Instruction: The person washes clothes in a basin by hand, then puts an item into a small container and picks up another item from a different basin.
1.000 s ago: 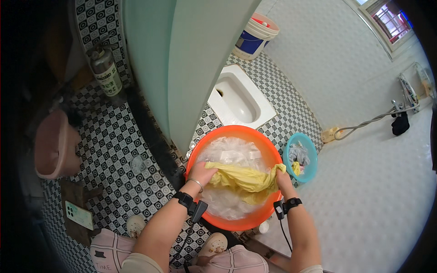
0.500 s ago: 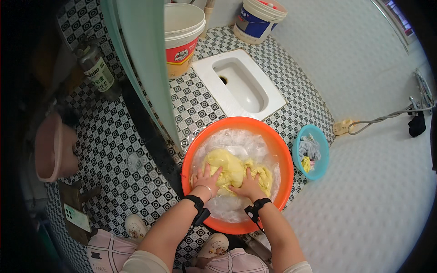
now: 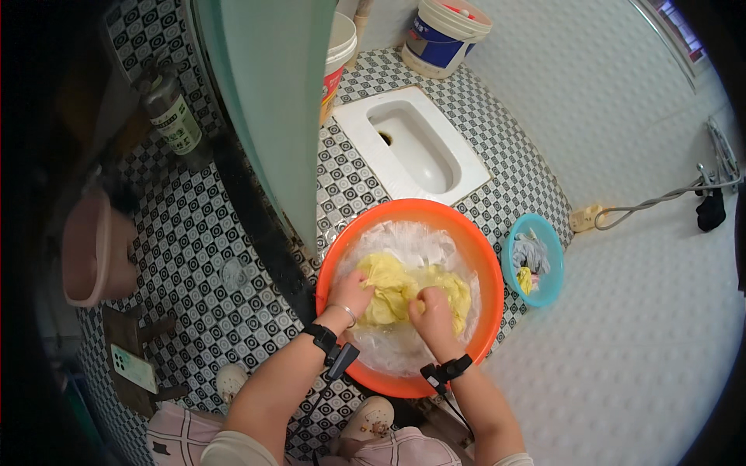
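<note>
A wet yellow cloth [image 3: 387,301] lies bunched in a large orange basin [image 3: 489,311], over whitish, wrinkled, partly see-through material [image 3: 408,237]. My left hand [image 3: 352,295] is closed on the cloth's left side, thumb and fingers gathering a fold. Toward the cloth's right side, my right hand [image 3: 432,317] makes a fist with yellow fabric showing at the fingers. What lies under the cloth is hidden. Both wrists wear black bands with small devices and cables.
Right of the basin stands a small blue basin [image 3: 552,283] with grey and yellow cloths. Beyond is a white squat toilet [image 3: 474,175]. A greenish door panel [image 3: 268,101] rises at left. A phone [image 3: 134,367] rests on a low stool [image 3: 124,326] near a pink basin [image 3: 84,248].
Both hands have gone from spread flat on the yellow cloth to closed on it. The cloth is bunched differently, and the view has shifted slightly, the door panel hiding more of the red-labelled bucket.
</note>
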`<state>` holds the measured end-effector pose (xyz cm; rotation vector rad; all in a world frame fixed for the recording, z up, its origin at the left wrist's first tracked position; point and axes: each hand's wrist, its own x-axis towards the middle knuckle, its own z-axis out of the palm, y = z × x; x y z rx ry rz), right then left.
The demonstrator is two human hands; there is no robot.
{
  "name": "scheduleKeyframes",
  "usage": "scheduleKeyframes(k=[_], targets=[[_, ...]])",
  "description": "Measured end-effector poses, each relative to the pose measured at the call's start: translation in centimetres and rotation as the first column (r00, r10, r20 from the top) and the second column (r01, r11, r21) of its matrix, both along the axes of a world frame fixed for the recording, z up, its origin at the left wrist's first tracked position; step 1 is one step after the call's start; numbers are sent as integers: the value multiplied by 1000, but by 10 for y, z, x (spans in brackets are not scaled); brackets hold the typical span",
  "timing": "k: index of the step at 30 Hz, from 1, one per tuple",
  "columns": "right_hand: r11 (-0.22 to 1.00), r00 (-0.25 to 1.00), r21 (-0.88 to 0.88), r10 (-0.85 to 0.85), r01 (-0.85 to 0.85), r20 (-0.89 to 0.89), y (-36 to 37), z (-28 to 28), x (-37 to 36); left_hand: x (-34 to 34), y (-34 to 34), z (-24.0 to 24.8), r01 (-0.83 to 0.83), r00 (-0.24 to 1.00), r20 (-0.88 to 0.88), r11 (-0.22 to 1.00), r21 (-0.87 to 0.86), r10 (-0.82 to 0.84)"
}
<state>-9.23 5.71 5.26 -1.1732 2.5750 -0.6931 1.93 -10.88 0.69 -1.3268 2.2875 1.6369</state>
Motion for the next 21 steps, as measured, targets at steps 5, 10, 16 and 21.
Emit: scheduleKeyframes(k=[5, 10, 16, 21], targets=[[944, 993, -309, 99, -115, -70, -17, -25, 14, -14, -10, 21, 13, 960, -279, 988, 152, 31], [995, 952, 81, -82, 60, 296, -25, -20, 0, -5, -20, 11, -124, 853, -512, 992, -14, 100], [975, 968, -106, -175, 195, 179, 27, 22, -55, -6, 1, 59, -124, 984, -172, 865, -486, 44], [767, 602, -315, -114, 559, 791, 24, 71, -59, -15, 43, -8, 322, 932, -191, 946, 45, -308]])
